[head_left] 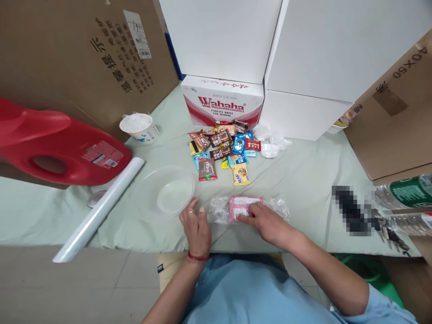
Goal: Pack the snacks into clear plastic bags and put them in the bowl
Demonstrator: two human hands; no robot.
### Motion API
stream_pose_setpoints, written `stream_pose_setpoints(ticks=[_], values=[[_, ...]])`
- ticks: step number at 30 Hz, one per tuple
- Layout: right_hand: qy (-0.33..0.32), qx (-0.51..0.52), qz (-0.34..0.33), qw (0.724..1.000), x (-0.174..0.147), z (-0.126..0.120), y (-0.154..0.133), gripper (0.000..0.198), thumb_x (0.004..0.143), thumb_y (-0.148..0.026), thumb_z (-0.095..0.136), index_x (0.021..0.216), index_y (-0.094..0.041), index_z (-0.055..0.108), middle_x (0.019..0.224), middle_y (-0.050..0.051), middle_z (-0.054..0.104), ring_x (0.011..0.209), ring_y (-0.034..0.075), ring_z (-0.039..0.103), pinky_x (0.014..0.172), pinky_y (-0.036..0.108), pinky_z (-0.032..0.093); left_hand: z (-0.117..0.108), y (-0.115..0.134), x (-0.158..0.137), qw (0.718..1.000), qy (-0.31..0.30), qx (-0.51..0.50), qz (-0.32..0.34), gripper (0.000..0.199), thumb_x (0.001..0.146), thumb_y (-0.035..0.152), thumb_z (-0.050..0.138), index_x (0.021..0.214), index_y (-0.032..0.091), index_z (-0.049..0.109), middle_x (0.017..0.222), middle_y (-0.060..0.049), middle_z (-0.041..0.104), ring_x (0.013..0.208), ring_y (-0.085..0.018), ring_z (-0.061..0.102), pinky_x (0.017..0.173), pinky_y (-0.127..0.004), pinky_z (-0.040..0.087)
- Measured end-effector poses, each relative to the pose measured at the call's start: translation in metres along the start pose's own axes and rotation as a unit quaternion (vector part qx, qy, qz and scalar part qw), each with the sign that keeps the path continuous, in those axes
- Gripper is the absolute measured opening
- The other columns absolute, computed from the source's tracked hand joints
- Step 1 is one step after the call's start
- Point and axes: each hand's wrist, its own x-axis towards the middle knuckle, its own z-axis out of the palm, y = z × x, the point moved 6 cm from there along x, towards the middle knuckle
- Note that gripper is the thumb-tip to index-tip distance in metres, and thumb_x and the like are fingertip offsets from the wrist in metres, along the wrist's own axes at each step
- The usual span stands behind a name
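Observation:
A flat pink-and-white packet (239,209) lies on crinkled clear plastic wrap (219,209) near the table's front edge. My right hand (270,224) is closed over the packet's right part, fingers bent and pressed on its top; some fingertips are hidden. Left of the wrap, my left hand (196,227) rests by the rim of a clear round plastic bowl (143,198). Its fingers are slightly bent, the thumb stands apart, and nothing is in it. Beyond the packet sits a pile of wrapped snacks (221,153), with a yellow cookie packet (240,174) closest.
At left are a red jug (74,148), a white roll (101,207) jutting over the front edge, and a paper cup (139,128). A Wahaba-style printed water box (222,101) and white boxes stand behind. Plastic bottles (405,193) and keys (388,234) lie at right.

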Motion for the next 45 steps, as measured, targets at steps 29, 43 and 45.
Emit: stream_pose_setpoints(ticks=[29,43,45], values=[[0.235,0.089,0.307,0.918,-0.072,-0.017,0.081,0.032,0.09,-0.044,0.067,0.112,-0.021,0.069,0.136,0.018,0.057,0.129,0.036,0.049,0.111,0.058,0.043,0.083,0.079,-0.072,0.875,-0.271,0.181,0.359,0.071,0.101,0.039,0.048,0.163,0.013,0.026,0.171,-0.013,0.028,0.16,-0.025,0.02,0.128,-0.043,0.025],[0.177,0.204,0.243,0.932,0.021,-0.041,0.033,0.013,0.088,-0.028,0.06,0.077,-0.023,0.055,0.068,-0.003,0.058,0.064,0.014,0.052,0.061,0.025,0.039,0.09,0.076,-0.072,0.89,-0.328,0.079,0.308,0.065,0.095,0.03,0.054,0.155,0.01,0.04,0.163,-0.02,0.041,0.159,-0.031,0.025,0.128,-0.052,0.027],[0.169,0.206,0.244,0.933,0.037,-0.032,0.028,0.011,0.087,-0.025,0.06,0.077,-0.023,0.055,0.068,-0.003,0.059,0.063,0.015,0.052,0.061,0.025,0.04,0.087,0.07,-0.068,0.895,-0.347,0.022,0.28,0.066,0.089,0.025,0.057,0.152,0.009,0.044,0.161,-0.023,0.043,0.159,-0.033,0.025,0.127,-0.057,0.027]])
